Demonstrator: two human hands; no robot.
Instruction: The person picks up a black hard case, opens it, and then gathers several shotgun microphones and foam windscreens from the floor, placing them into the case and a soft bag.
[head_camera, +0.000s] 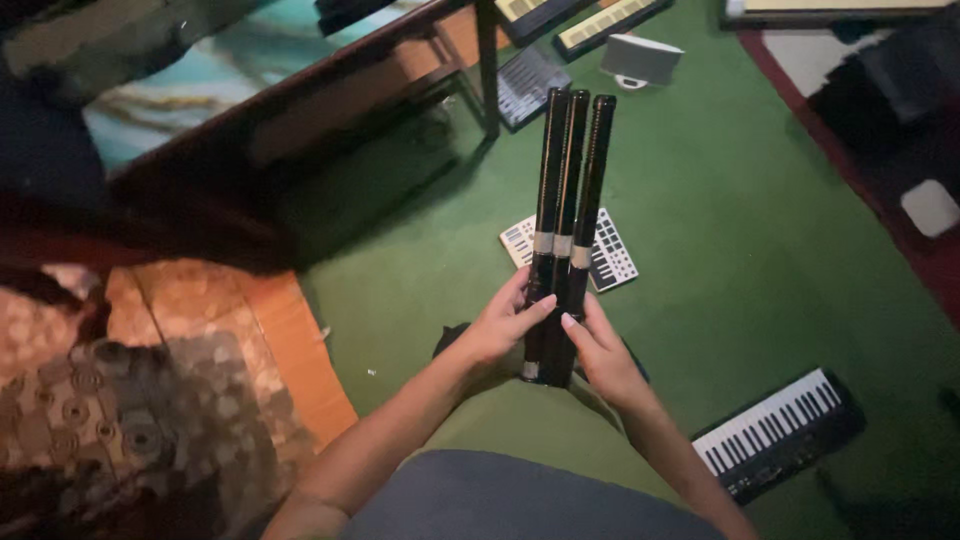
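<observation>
Hands, left (497, 328) and right (600, 355), clasp three black tubes (566, 230) upright above open green carpet (760, 230).

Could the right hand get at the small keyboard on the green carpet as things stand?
Probably yes: the keyboard lies open on the carpet beside the right hand, but that hand is on the black tubes.

Green carpet (760, 240) under me, small pad controller (612, 255) ahead of my knees, black keyboard (775, 432) at my right, more keyboards (530, 85) by the table leg (488, 65)
</observation>
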